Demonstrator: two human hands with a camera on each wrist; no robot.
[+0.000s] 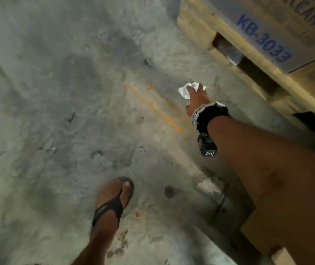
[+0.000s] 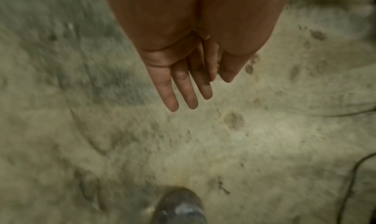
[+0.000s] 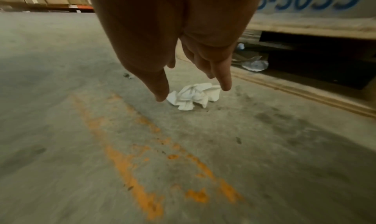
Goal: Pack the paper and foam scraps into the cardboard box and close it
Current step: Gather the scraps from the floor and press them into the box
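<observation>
Head view: right hand (image 1: 195, 98), grip spread empty, above crumpled paper (image 1: 186, 91) beside wooden pallet (image 1: 235, 60); left hand (image 2: 183, 76) slack.

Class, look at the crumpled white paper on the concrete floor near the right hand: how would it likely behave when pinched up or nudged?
The crumpled paper looks thin and creased, so it is probably very light and would crush further under the right hand. Its irregular folds suggest it would skid or tumble on the floor, not roll far. Loose edges should offer easy pinch points.
</observation>
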